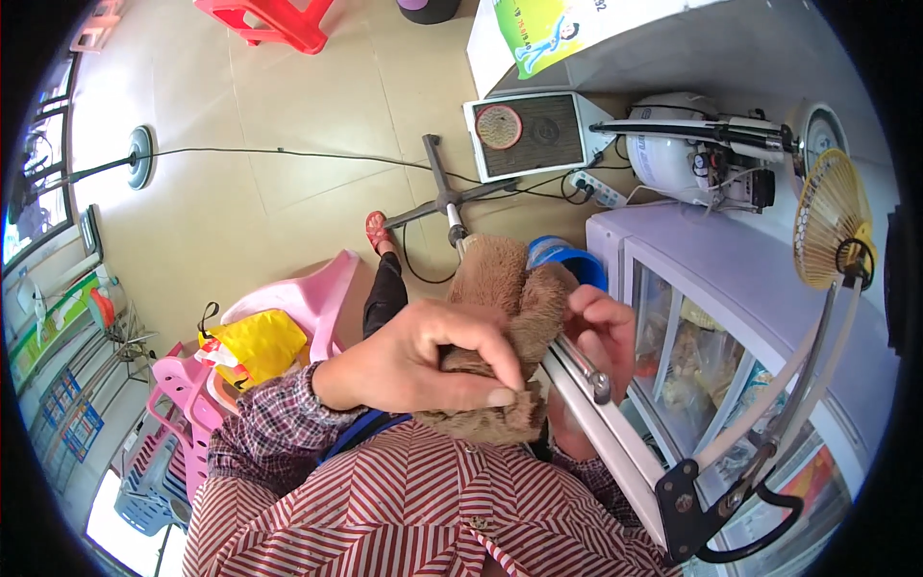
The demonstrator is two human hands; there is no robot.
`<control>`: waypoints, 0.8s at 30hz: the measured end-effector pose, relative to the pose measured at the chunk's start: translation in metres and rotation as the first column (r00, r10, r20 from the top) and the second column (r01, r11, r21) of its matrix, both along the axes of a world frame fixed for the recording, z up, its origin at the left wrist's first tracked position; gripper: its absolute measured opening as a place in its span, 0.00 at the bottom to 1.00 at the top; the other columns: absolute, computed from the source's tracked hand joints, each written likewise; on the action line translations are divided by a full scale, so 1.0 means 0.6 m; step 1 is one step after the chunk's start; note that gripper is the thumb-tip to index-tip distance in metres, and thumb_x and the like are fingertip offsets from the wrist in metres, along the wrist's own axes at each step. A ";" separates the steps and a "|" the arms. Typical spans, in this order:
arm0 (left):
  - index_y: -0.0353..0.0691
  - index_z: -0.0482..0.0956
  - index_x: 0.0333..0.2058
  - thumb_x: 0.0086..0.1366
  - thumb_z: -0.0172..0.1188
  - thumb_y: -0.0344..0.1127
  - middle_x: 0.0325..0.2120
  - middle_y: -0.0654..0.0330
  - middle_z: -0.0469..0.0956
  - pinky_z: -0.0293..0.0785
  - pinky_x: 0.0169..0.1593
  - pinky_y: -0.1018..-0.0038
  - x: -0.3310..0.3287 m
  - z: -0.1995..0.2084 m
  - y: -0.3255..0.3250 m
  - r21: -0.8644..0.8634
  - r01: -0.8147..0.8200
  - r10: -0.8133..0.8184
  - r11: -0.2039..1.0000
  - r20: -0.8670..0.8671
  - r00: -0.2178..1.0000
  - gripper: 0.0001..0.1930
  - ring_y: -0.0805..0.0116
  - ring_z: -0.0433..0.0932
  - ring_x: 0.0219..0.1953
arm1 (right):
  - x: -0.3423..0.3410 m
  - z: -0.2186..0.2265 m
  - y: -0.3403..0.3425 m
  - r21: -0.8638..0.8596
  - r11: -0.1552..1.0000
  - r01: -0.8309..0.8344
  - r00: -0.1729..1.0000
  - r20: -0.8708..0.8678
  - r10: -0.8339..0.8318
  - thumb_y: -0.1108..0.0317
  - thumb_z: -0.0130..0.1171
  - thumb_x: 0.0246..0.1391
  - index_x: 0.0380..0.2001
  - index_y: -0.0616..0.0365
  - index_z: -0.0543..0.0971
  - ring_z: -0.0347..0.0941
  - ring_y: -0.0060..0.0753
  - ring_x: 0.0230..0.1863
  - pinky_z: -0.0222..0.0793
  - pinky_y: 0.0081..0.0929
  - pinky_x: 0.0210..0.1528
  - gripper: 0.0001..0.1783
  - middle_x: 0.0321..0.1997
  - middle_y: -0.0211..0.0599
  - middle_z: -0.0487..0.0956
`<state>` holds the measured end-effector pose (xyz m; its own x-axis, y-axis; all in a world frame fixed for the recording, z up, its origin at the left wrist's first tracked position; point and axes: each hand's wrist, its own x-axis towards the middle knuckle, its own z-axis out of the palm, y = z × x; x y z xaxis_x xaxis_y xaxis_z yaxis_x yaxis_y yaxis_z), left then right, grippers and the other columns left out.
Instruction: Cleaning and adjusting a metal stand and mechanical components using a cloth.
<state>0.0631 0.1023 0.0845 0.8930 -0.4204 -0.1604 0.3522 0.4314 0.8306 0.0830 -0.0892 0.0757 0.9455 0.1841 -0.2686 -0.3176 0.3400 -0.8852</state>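
Note:
My left hand (433,361) reaches in from the left, with its thumb and fingers pinched on the lower edge of a brown fuzzy cloth (490,274). The cloth lies in thick folds in front of a white stand pole (608,428) and hides part of it. On the far side of that pole is my right hand (606,332), its fingers curled at the cloth's right edge. The pole partly covers this hand, so I cannot tell how firmly it grips. A thin metal rod with a rounded end (601,387) lies along the pole, between my hands.
The pole's crossed feet (447,200) stand on the tiled floor near a grey-topped platform scale (534,135). To the right are a glass-fronted chest (711,260) and a hinged lamp-like arm (817,327). A pink chair (332,288) with a yellow bag (255,348) stands left.

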 end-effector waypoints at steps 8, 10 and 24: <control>0.37 0.75 0.35 0.59 0.59 0.26 0.32 0.65 0.76 0.72 0.42 0.80 -0.122 0.008 0.004 0.019 -0.492 0.437 0.871 -0.488 0.755 0.05 0.78 0.74 0.34 | -0.041 -0.020 -0.044 -0.094 0.980 -0.177 0.929 -0.344 0.135 0.66 0.53 0.56 0.35 0.59 0.74 0.69 0.20 0.34 0.64 0.19 0.38 0.08 0.34 0.30 0.75; 0.36 0.75 0.36 0.61 0.57 0.27 0.33 0.64 0.77 0.73 0.42 0.79 -0.122 0.019 -0.020 0.028 -0.565 0.481 0.824 -0.562 0.673 0.05 0.77 0.75 0.35 | -0.086 -0.053 -0.089 0.029 0.961 -0.277 0.854 -0.450 0.260 0.62 0.52 0.58 0.48 0.65 0.70 0.73 0.30 0.44 0.70 0.24 0.44 0.19 0.42 0.40 0.76; 0.36 0.76 0.42 0.64 0.53 0.29 0.35 0.65 0.76 0.70 0.42 0.83 -0.158 0.020 -0.109 0.474 -0.455 0.627 0.754 -0.313 0.713 0.09 0.80 0.73 0.36 | -0.067 -0.031 -0.091 0.089 0.981 -0.175 0.919 -0.344 0.195 0.67 0.52 0.59 0.39 0.60 0.74 0.70 0.15 0.36 0.67 0.16 0.40 0.09 0.35 0.25 0.76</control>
<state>-0.0319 0.0368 0.0965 0.7429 0.2743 -0.6107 0.4978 0.3836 0.7779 0.0428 -0.1436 0.0573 0.7411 0.3708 -0.5596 -0.6649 0.2901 -0.6883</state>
